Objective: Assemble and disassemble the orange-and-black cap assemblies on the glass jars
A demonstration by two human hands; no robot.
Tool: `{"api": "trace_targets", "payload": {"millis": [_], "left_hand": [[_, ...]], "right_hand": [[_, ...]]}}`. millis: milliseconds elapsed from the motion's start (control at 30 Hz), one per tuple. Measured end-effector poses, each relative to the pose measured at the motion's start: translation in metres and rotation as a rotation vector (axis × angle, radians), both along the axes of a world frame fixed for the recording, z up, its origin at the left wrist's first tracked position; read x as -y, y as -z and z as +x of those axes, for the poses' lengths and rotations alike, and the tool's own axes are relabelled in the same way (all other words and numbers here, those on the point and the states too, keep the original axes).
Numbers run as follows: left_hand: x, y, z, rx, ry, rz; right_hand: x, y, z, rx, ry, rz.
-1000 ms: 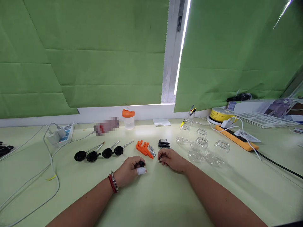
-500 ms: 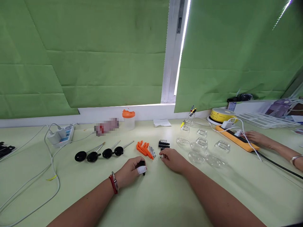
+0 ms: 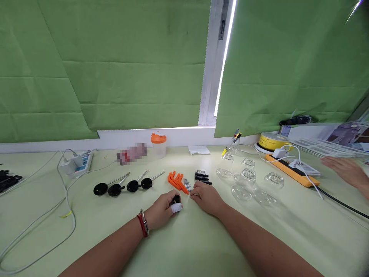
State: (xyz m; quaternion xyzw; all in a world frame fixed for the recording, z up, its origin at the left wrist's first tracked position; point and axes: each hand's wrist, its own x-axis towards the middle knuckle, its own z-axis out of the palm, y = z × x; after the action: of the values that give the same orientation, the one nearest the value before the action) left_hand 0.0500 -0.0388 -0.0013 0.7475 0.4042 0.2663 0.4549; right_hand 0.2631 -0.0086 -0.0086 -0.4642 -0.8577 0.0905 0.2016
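Observation:
My left hand (image 3: 164,209) rests on the green table (image 3: 184,246), its fingers curled round a small black part (image 3: 175,200); the thumb wears a white wrap. My right hand (image 3: 206,198) lies just to its right, fingers pinched at the row of thin metal pins (image 3: 186,185); what it pinches is too small to name. Beyond the hands lie several orange plastic pieces (image 3: 176,181) and a small stack of black parts with springs (image 3: 201,176).
Several black round-headed metal rods (image 3: 121,186) lie to the left. Clear glass jars (image 3: 248,181) stand to the right. A power strip with cables (image 3: 73,165) sits far left, an orange-lidded cup (image 3: 158,144) at the back. Another person's hand (image 3: 344,169) hovers by an orange power strip (image 3: 292,171).
My right hand has shifted left from the black parts to the metal pins. The other person's hand has drawn back to the right. My left hand has hardly moved.

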Motion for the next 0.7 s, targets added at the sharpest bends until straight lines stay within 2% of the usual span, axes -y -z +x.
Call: {"api": "trace_targets", "payload": {"millis": [300,500,700], "left_hand": [[-0.001,0.002,0.002,-0.048,-0.003,0.052],[0.001,-0.001,0.002,-0.09,-0.016,0.123],[0.001,-0.001,0.002,-0.08,-0.003,0.099]], "right_hand": [[0.002,0.0,-0.001,0.003,-0.006,0.02],[0.007,0.003,-0.007,-0.025,-0.089,0.041],[0.008,0.004,-0.013,-0.013,-0.133,0.013]]}}
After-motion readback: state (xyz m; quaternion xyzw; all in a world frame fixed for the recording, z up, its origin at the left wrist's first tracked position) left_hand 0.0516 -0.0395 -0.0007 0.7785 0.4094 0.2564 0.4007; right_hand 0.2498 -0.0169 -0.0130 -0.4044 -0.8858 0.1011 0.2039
